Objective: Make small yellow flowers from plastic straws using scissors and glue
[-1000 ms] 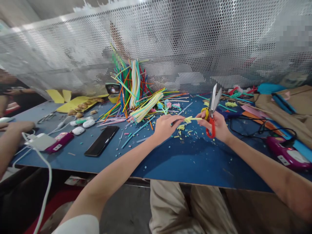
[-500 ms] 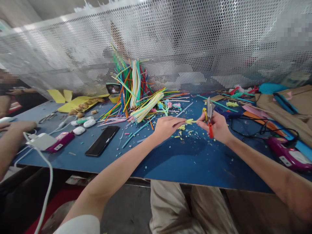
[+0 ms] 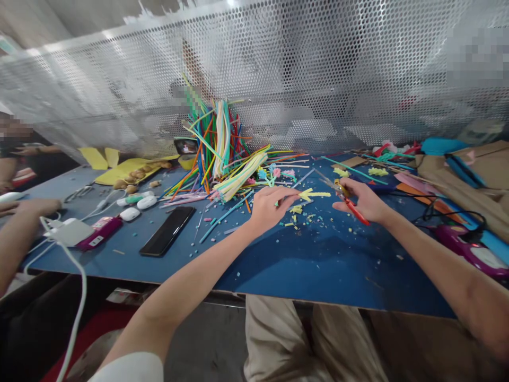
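Note:
Between the fingertips of my left hand [image 3: 271,208] is a yellow fuzzy pipe cleaner [image 3: 320,194], forked near the fingers, its straight end pointing right. My right hand [image 3: 362,199] holds scissors [image 3: 349,204] with red and yellow handles. Their blades point up and to the left, behind the pipe cleaner's free end and apart from it. Below the pipe cleaner, small yellow clippings [image 3: 296,210] and other coloured bits lie scattered on the blue table [image 3: 278,265]. Two yellow fuzzy pieces lie farther back, one of them [image 3: 377,171] beyond my right hand.
A large bundle of coloured pipe cleaners [image 3: 218,143] stands by the perforated metal screen [image 3: 318,63]. To the left are a black phone [image 3: 167,231], a purple power strip [image 3: 97,232] and white cables. Another person's arm [image 3: 19,233] rests at the far left. Brown paper [image 3: 461,183] lies at right.
My right hand has moved slightly right, off the pipe cleaner's end. The scissors have swung from upright to tilted left. The straight end of the pipe cleaner now shows.

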`<control>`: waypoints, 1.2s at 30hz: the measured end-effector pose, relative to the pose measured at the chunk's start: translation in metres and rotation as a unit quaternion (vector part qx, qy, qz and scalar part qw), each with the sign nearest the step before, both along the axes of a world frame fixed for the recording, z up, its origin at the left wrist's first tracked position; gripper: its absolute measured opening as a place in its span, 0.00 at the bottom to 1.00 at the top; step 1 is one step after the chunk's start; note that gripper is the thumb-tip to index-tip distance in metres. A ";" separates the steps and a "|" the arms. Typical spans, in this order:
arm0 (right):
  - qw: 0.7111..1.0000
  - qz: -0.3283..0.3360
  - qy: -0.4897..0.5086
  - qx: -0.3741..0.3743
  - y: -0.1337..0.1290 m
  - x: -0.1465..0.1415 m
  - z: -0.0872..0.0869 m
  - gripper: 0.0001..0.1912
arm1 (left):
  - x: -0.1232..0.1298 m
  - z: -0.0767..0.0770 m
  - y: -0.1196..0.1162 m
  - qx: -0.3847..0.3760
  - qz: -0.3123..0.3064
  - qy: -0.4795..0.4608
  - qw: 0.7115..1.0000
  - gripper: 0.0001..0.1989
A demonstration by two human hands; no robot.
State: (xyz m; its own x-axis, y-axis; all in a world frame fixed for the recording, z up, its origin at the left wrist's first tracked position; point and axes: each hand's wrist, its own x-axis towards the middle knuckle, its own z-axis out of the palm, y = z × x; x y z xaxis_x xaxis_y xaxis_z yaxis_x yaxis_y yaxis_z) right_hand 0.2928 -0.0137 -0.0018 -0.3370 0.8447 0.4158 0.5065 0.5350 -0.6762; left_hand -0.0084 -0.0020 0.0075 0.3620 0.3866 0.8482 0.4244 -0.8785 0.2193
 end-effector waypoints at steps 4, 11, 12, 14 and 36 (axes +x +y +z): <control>0.999 0.032 -0.037 -0.012 0.000 0.001 0.001 0.23 | 0.001 0.000 -0.001 0.000 -0.006 -0.011 1.000 0.09; 0.995 0.059 -0.051 -0.063 -0.007 -0.006 0.003 0.24 | 0.002 0.001 -0.005 -0.018 -0.018 0.001 1.000 0.09; 0.995 0.059 -0.048 -0.066 -0.008 -0.007 0.003 0.24 | 0.002 0.001 -0.005 -0.021 -0.018 0.003 1.000 0.09; 0.995 0.061 -0.044 -0.072 -0.009 -0.008 0.003 0.25 | 0.002 0.000 -0.006 -0.027 -0.021 0.004 0.999 0.09; 0.998 0.052 -0.042 -0.017 -0.018 -0.019 0.013 0.23 | 0.003 -0.004 -0.004 -0.043 -0.060 0.026 0.997 0.09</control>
